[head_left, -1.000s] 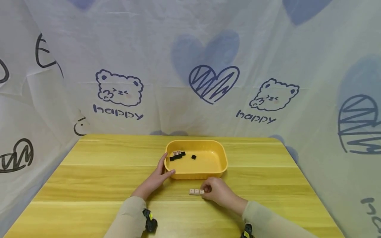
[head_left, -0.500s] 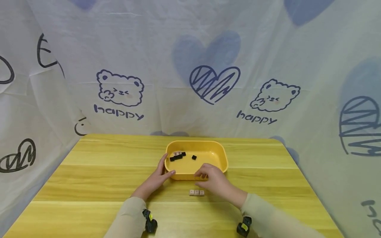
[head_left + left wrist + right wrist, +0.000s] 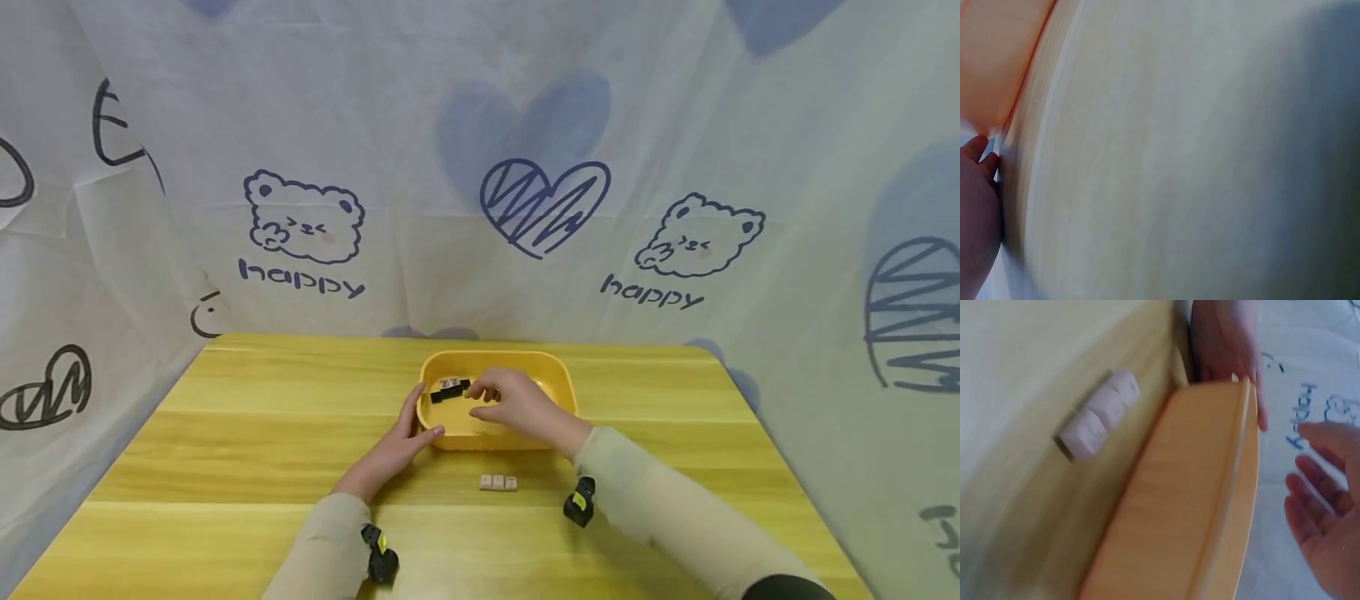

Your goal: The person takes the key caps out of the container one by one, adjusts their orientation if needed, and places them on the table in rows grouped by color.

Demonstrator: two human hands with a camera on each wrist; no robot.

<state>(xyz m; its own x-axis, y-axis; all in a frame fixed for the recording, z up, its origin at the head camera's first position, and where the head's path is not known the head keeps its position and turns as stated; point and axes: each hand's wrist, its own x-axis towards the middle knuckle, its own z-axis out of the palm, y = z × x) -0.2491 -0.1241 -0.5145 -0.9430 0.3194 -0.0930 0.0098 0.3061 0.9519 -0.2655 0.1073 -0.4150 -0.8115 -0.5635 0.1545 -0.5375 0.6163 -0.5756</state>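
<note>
Three white keycaps [image 3: 498,482] lie in a touching row on the table, in front of a yellow plastic basin [image 3: 495,442]. At the basin's front left corner my left hand [image 3: 393,450] grips it, thumb against the front wall and fingers along the left side. Over the basin hangs my right hand [image 3: 517,404], fingers loosely bent and apart from the thumb. Nothing shows between them in the right wrist view. Black keycaps [image 3: 448,394] and white printed ones [image 3: 450,383] lie inside at the left, near my right fingertips. Part of the basin's floor is hidden by that hand.
The wood-patterned table [image 3: 262,433] reaches back to a white printed curtain [image 3: 420,250]. Curtains also close in both sides. A small black device [image 3: 381,557] is strapped at the left wrist and another [image 3: 580,502] at the right.
My right hand has left the row of white keycaps and moved up and forward over the basin, covering the lone black keycap. My left hand stays on the basin's corner.
</note>
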